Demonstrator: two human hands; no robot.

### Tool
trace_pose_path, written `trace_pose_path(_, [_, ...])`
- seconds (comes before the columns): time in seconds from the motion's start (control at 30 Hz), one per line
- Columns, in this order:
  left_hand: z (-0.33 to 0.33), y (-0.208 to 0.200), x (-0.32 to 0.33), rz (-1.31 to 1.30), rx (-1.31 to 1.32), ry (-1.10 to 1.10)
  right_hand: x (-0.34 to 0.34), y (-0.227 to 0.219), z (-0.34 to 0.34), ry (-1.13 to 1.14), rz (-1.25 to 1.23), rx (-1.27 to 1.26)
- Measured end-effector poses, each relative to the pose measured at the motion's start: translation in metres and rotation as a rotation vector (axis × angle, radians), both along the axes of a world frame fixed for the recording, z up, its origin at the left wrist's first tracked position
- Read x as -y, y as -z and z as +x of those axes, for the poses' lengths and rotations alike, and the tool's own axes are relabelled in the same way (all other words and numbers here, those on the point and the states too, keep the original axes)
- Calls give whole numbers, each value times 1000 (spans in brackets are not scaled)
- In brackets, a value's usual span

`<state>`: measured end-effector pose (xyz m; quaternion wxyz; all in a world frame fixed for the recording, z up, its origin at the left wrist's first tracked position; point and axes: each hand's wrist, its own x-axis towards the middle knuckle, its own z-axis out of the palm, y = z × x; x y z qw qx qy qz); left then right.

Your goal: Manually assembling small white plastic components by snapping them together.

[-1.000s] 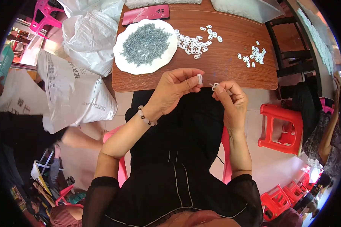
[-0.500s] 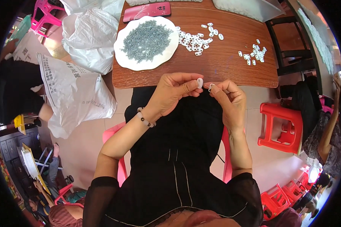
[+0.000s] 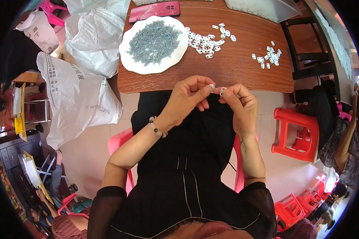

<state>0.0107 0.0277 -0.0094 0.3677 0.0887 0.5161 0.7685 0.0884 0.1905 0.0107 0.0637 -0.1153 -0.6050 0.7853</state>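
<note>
My left hand [image 3: 187, 97] pinches a small white plastic piece [image 3: 212, 86] between thumb and fingertips, just beyond the near edge of the table. Close against it, my right hand [image 3: 242, 104] grips another small white piece [image 3: 222, 91] with an opening in it; its exact shape is partly hidden by the thumb. The fingertips of both hands nearly meet. Ahead of them, a scalloped white plate [image 3: 125, 53] carries a heap of small thin grey metal pieces [image 3: 154, 43]. Beside the plate lie loose white two-holed plastic pieces [image 3: 204, 44], with a smaller group [image 3: 272, 56] farther right.
A pink phone [image 3: 154, 12] lies behind the plate on the brown table [image 3: 243, 75]. Large white sacks [image 3: 79, 99] stand at the left. A red stool [image 3: 295, 133] is on the right. Other people sit or stand around the edges.
My left hand has turned and tipped its white piece, so less of it shows. It now sits closer to the right hand's piece. The person at far left has shifted away.
</note>
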Motion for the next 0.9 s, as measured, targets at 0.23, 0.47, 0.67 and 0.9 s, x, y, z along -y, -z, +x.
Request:
trace_pose_path(0.23, [2, 2, 0, 82, 70, -25, 2, 0, -2, 11, -14, -13])
trace_pose_path(0.47, [4, 6, 0, 84, 101, -130, 1, 1, -2, 19, 28, -17])
trace_pose_path(0.67, [4, 11, 5, 52, 120, -109, 1, 1, 0, 23, 135, -26])
trace_pose_path(0.9, [4, 12, 6, 75, 201, -79, 0, 3, 0, 0, 210, -29])
